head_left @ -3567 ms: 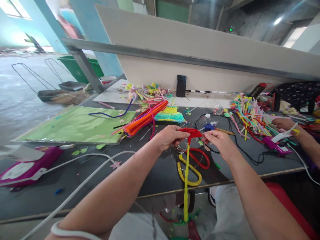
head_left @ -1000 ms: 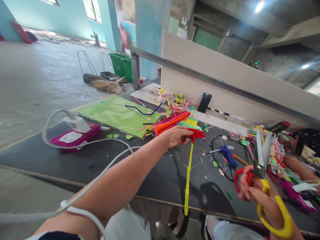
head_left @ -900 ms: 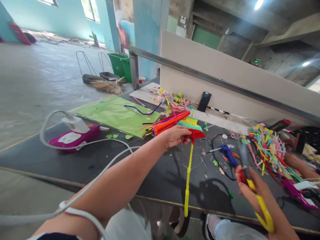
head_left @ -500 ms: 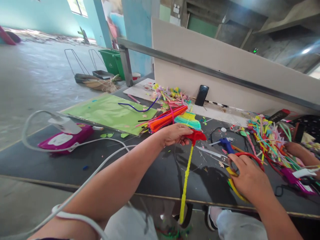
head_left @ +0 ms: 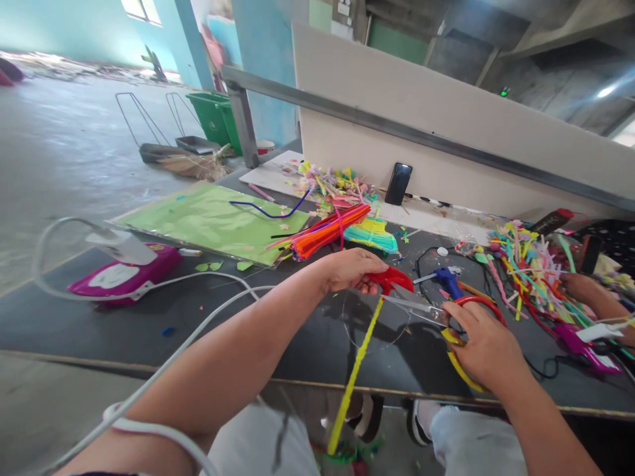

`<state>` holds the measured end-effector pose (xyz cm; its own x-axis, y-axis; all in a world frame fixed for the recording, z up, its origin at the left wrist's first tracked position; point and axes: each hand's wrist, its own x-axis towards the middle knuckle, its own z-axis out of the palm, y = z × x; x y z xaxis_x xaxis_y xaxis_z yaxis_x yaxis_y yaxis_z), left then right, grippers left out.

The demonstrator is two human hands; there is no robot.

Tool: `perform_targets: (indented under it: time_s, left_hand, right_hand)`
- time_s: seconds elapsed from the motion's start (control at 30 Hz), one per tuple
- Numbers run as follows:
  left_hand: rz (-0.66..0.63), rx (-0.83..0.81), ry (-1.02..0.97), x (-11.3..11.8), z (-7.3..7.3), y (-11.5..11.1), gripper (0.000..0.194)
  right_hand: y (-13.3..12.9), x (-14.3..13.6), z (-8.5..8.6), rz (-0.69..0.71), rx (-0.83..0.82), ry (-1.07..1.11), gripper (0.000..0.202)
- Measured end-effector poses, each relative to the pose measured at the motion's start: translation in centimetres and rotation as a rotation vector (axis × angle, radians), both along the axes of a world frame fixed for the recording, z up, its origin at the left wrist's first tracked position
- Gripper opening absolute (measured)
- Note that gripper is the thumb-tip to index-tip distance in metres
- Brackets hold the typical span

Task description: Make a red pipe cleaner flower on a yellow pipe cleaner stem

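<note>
My left hand [head_left: 358, 271] pinches a red piece [head_left: 394, 278] above the middle of the dark table. From under the red piece a long yellow fuzzy stem [head_left: 356, 373] hangs down past the table's front edge. My right hand [head_left: 483, 347] is wrapped round the red and yellow handles of scissors [head_left: 421, 309]. The blades are parted and point left, reaching the spot where the yellow stem meets the red piece. Behind my left hand lies a bundle of red and orange stems [head_left: 330, 233] beside a turquoise and yellow bundle [head_left: 372, 237].
A blue glue gun [head_left: 449, 281] lies behind the scissors. A phone [head_left: 399, 184] leans on the back board. At the right, another person's hand [head_left: 583, 289] is by piled stems. A purple power strip [head_left: 124, 274] and white cable are at left.
The scissors and my right hand have moved left, bringing the blades to the red piece. The lower end of the yellow stem has swung left. The view has shifted slightly.
</note>
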<state>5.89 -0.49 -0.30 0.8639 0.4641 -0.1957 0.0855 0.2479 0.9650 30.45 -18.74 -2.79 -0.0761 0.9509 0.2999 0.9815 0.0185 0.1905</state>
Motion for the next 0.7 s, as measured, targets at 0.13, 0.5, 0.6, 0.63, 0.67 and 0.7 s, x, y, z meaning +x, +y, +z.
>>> perform_targets:
  time_s: [0.13,0.5,0.6,0.63,0.67,0.7]
  left_hand:
    - [0.001,0.001,-0.005,0.1,0.0,-0.2,0.032]
    - [0.091,-0.076,0.056,0.7,-0.5,-0.6,0.023]
    - [0.084,-0.076,0.074,0.8,-0.4,-0.9,0.022]
    - [0.079,-0.087,0.074,0.8,-0.3,-0.9,0.022]
    - [0.071,-0.102,0.073,0.8,-0.3,-1.0,0.023]
    - [0.066,-0.118,0.07,0.8,-0.3,-1.0,0.024]
  right_hand:
    - [0.2,-0.1,0.0,0.017,0.012,-0.017,0.044]
    - [1.0,-0.7,0.0,0.121,-0.009,0.026,0.028]
    - [1.1,-0.9,0.0,0.125,-0.007,0.034,0.025]
    - [1.1,-0.9,0.1,0.128,-0.006,0.036,0.024]
    - [1.1,-1.0,0.1,0.133,-0.003,0.037,0.022]
    - [1.1,-1.0,0.1,0.138,0.002,0.036,0.021]
